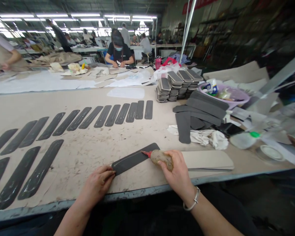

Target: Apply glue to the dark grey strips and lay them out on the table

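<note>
My right hand [176, 168] is wrapped round a glue bottle [164, 159], tilted so that its red nozzle is at the far part of a dark grey strip [135, 159]. A thin shiny line runs along the strip. With fingers together, my left hand [99, 180] pinches the strip's near left end against the table. Just right of the bottle lies a stack of pale beige strips [208, 160], partly behind my right hand. Rows of similar dark strips [104, 116] with glossy lines lie to the left and farther back.
Piled dark pieces [201, 111] lie at the right on white cloth [206, 137]. Behind them stand stacks of strips [175, 84] and a purple basin [243, 98]. A clear bottle with a green cap [245, 140] lies near a tape roll [270, 153]. Another person [119, 49] sits across the table.
</note>
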A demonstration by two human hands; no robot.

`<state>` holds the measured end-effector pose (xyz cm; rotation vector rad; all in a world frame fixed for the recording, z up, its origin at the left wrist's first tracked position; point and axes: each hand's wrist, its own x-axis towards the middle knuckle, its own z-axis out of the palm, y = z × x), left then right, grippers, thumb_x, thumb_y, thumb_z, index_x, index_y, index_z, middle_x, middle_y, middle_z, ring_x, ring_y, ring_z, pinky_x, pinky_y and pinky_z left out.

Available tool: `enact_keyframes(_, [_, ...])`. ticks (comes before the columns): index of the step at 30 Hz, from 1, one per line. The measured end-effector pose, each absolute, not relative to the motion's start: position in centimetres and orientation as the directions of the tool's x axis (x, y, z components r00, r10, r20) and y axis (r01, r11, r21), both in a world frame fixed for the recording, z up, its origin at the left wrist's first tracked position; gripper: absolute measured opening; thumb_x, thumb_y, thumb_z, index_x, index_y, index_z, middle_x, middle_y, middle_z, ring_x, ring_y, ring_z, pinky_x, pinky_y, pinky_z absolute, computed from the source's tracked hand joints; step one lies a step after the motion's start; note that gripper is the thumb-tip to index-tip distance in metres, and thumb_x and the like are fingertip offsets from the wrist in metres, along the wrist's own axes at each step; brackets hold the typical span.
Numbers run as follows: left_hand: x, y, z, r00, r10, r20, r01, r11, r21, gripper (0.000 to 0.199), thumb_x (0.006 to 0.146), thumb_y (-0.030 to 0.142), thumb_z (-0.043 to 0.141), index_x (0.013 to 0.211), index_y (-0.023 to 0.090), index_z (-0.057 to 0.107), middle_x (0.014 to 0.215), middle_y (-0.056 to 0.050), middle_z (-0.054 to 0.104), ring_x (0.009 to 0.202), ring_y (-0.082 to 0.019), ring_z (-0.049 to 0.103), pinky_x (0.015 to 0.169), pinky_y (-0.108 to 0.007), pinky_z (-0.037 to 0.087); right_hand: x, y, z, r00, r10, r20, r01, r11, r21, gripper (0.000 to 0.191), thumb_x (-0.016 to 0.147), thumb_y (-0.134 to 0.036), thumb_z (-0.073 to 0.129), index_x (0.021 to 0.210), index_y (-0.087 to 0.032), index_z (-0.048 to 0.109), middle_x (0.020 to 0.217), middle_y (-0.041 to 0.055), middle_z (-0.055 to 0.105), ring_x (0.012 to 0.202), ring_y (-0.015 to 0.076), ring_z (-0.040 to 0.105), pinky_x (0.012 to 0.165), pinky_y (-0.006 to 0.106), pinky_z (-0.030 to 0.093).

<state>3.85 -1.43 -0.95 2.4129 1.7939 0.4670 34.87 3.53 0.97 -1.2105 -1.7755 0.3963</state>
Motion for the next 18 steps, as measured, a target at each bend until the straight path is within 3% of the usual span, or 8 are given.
enact_keyframes(11, [3.4,-1.0,-0.9,0.257,0.951,0.171,0.908,-0.298,0.294,0.027,0.086,0.035,0.048,0.082,0.023,0.071,0.091,-0.004,0.068,0.079,-0.015,0.065,0.075,-0.023,0.052,37.6,5.0,1.3,0.007,0.841,0.542,0.704,0.380,-0.599,0.025,0.082,-0.025,0.058,0.105,-0.019,0.050,0.099,0.0094,0.051,0.098,0.0253,0.049,0.088,0.046,0.044])
enact_keyframes(18, [3.7,-1.3,0.0,0.251,0.962,0.109,0.888,-0.273,0.371,0.026,0.087,0.024,0.045,0.088,0.020,0.071,0.094,-0.006,0.065,0.082,-0.014,0.063,0.076,-0.023,0.051,34.9,3.7,2.3,-0.065,0.810,0.582,0.600,0.498,-0.626,0.027,0.082,-0.032,0.060,0.104,-0.021,0.049,0.100,0.0089,0.051,0.096,0.0259,0.051,0.084,0.046,0.045])
